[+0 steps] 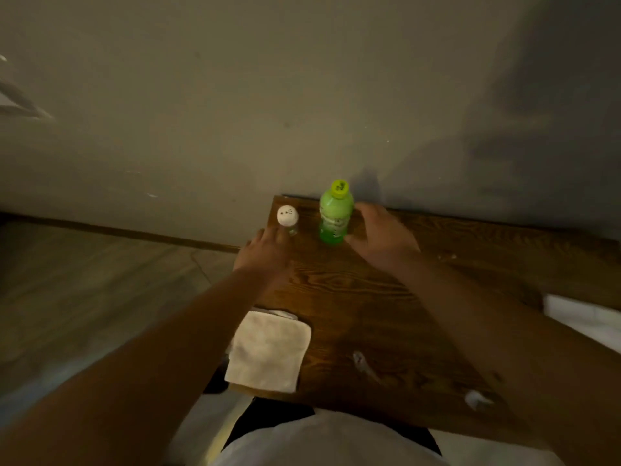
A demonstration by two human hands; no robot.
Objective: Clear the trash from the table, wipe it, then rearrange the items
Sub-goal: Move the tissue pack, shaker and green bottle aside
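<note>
Two hands reach over the wooden worktop (pixel 386 317): left hand (pixel 265 255) open at the salt shaker (pixel 287 219) by the left edge, right hand (pixel 379 235) open beside the green bottle (pixel 335 215); a folded cloth (pixel 268 351) overhangs the near-left edge

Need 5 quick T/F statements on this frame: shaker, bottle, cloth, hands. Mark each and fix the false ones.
1. The green bottle stands upright near the table's far edge. True.
2. The white cloth lies at the far edge beside the bottle. False: it lies at the near left corner of the table, apart from the bottle.
3. The shaker stands left of the bottle. True.
4. The right hand has lifted the bottle off the table. False: the bottle stands on the table, the hand close beside it.
5. The left hand holds the cloth. False: its fingers are at the shaker.
</note>
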